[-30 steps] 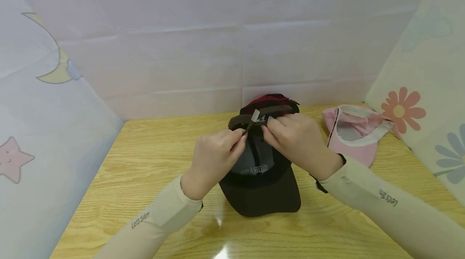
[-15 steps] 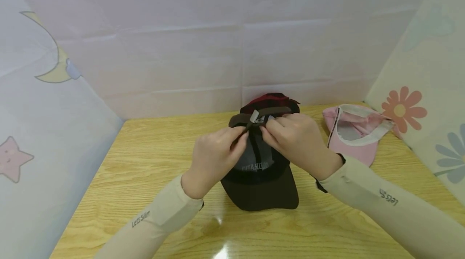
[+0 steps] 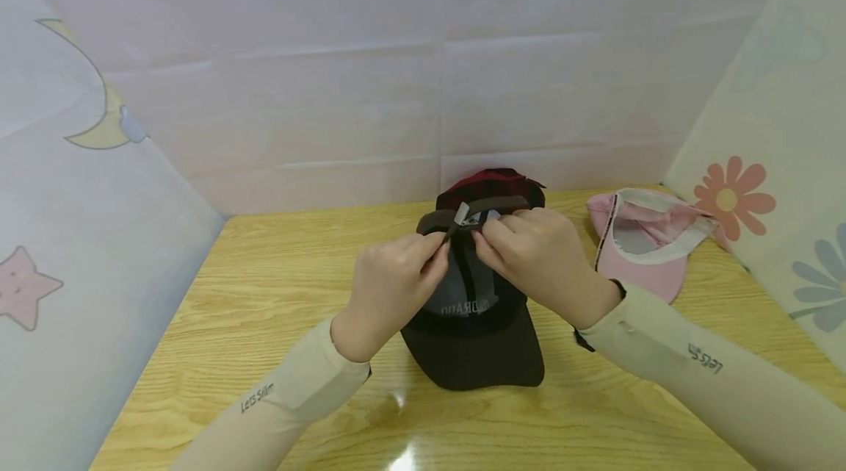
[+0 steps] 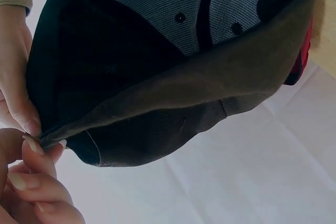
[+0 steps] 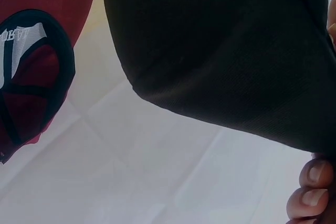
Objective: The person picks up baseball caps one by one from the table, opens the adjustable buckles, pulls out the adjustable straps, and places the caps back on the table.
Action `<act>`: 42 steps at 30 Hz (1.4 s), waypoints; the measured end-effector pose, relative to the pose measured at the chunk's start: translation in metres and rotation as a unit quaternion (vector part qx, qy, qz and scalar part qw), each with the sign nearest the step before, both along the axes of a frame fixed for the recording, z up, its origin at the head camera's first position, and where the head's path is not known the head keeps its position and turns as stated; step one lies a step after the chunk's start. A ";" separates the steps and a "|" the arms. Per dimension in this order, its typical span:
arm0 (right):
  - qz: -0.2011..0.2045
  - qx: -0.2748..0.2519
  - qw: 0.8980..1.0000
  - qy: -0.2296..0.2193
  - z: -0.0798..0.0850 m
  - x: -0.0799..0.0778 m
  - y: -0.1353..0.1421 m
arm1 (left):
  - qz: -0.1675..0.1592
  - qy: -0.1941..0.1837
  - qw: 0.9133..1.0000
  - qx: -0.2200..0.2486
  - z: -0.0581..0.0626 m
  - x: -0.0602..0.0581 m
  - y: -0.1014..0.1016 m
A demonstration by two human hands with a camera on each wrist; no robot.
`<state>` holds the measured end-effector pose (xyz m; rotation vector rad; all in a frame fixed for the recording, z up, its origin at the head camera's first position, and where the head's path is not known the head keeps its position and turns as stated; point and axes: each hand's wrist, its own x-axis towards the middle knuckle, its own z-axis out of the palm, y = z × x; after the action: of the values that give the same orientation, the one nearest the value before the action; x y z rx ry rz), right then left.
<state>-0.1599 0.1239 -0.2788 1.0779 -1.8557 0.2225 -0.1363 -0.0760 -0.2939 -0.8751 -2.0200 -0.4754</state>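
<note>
A dark baseball cap [image 3: 476,357] is held with its inside toward me and its brim pointing down, lettering showing inside the crown. My left hand [image 3: 393,280] pinches the dark back strap on the left of a small metal buckle [image 3: 463,214], whose flap stands up. My right hand [image 3: 538,254] grips the strap and band on the buckle's right side. In the left wrist view, the left fingertips [image 4: 32,145] meet at the narrow end of the cap's band [image 4: 231,72]. The right wrist view shows the cap's dark outside [image 5: 226,61]; the buckle is hidden there.
Directly behind the dark cap stands a red and black cap [image 3: 492,183], partly covered. A pink cap [image 3: 644,276] lies tipped on the wooden table [image 3: 277,272] to the right. Pale cloth walls [image 3: 317,103] close off the back and both sides.
Both hands keep their grip and barely move. The dark cap's brim swings slightly up and then a little down, and the buckle flap shifts slightly left and down.
</note>
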 end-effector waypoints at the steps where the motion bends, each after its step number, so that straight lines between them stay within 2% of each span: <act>1: -0.001 -0.001 1.000 -0.001 0.000 0.000 0.000 | -0.001 0.000 1.000 0.000 0.000 0.000 0.000; 11: -0.009 -0.008 1.000 -0.002 0.000 -0.001 0.001 | -0.010 -0.001 1.000 0.009 -0.004 -0.002 0.000; 25: -0.002 -0.007 1.000 -0.007 -0.001 -0.001 0.001 | -0.022 -0.022 0.999 0.023 -0.002 0.000 0.001; 34: 0.000 -0.008 1.000 -0.009 -0.001 0.000 0.000 | 0.002 -0.001 1.000 0.010 0.000 -0.001 0.003; 42: -0.005 -0.011 1.000 -0.012 0.000 0.000 0.001 | -0.002 -0.002 1.000 0.005 0.002 0.001 0.004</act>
<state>-0.1595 0.1248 -0.2792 1.0563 -1.8757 0.2508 -0.1357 -0.0719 -0.2923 -0.8719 -2.0182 -0.4902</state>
